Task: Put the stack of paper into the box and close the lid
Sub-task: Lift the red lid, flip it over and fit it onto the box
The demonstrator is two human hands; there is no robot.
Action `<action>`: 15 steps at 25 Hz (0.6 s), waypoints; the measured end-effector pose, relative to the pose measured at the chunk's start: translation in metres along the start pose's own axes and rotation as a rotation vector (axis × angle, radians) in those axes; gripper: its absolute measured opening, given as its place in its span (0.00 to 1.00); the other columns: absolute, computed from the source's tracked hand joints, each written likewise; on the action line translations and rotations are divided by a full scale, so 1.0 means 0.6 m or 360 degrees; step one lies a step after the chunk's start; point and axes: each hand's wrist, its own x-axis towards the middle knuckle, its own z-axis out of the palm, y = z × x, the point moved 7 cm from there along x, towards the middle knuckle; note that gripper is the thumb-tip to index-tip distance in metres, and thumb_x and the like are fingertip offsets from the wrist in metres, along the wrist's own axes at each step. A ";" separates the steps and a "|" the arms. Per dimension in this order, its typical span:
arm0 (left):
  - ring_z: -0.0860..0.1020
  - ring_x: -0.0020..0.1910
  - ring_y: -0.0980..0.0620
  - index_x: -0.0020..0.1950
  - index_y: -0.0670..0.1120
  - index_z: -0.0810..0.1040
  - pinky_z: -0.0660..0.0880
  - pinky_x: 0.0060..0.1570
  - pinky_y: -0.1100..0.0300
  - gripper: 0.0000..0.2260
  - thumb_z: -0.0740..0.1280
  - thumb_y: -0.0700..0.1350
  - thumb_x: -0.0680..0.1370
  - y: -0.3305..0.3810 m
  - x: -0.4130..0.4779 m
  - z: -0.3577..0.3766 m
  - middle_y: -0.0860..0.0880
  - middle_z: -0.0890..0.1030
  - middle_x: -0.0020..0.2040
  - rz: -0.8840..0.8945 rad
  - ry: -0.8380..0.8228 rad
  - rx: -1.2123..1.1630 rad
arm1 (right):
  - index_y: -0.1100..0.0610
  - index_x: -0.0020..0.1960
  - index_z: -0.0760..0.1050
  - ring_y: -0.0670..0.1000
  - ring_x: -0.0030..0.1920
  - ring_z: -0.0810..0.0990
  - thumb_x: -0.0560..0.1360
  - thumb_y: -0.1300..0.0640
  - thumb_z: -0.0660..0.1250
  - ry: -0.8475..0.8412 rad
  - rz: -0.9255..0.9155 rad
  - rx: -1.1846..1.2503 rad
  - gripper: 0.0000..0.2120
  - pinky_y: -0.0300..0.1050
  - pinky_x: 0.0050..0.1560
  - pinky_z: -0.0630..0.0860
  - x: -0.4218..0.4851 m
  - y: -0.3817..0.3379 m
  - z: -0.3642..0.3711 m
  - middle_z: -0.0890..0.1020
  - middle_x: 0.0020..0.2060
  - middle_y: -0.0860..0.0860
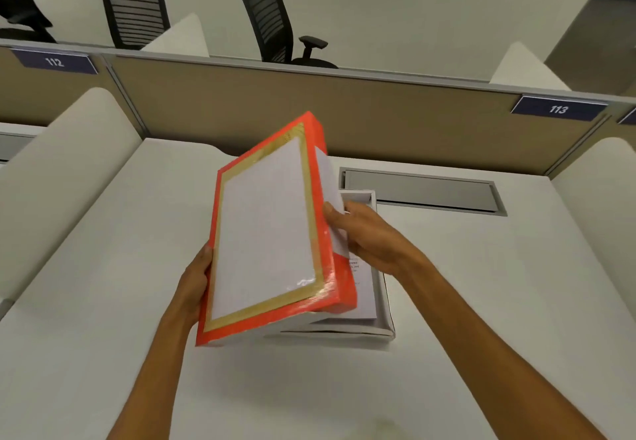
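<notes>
Fingers of your left hand [194, 281] are curling around the lid's [268, 229] edge at 7 o'clock, while your right hand [364, 236] is pinching its opposite rim at 3 o'clock, thumb on the orange side wall. You are holding the orange lid tilted up on edge, its white and gold inside facing you, above and partly covering the box [385, 312]. That white box is sitting on the desk [481, 302] just behind the lid, toward 4 o'clock of it, and the paper [366, 298] is already lying inside, so the first half of the job is looking done. What is remaining, as far as I can judge, is turning the lid over, lining it up with the box walls and pressing it down. Some small print is showing on the top sheet beside your right wrist, too fine to read. On the partition [378, 112], dark tags are reading 112 [55, 61] at 10 o'clock and 113 [558, 109] at 2 o'clock.
</notes>
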 end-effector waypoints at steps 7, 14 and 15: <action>0.79 0.60 0.48 0.77 0.59 0.61 0.79 0.57 0.50 0.23 0.54 0.60 0.82 0.021 0.023 0.096 0.54 0.75 0.67 0.0373 0.0020 0.0587 | 0.52 0.65 0.68 0.47 0.46 0.82 0.79 0.34 0.48 0.0846 0.0072 -0.0815 0.27 0.38 0.38 0.76 -0.014 0.093 -0.134 0.80 0.51 0.50; 0.77 0.47 0.55 0.75 0.62 0.60 0.75 0.48 0.57 0.20 0.51 0.58 0.83 -0.012 0.051 0.149 0.55 0.76 0.52 0.0548 0.0062 0.1047 | 0.53 0.76 0.59 0.60 0.57 0.80 0.81 0.38 0.46 0.0986 0.0212 -0.0845 0.28 0.60 0.61 0.78 -0.013 0.204 -0.203 0.77 0.59 0.61; 0.77 0.49 0.52 0.78 0.58 0.58 0.75 0.49 0.56 0.23 0.51 0.58 0.83 -0.018 0.058 0.151 0.51 0.76 0.54 0.0543 0.0082 0.1105 | 0.53 0.74 0.61 0.59 0.57 0.80 0.81 0.39 0.46 0.1012 0.0212 -0.0836 0.28 0.59 0.60 0.78 -0.014 0.216 -0.209 0.77 0.58 0.60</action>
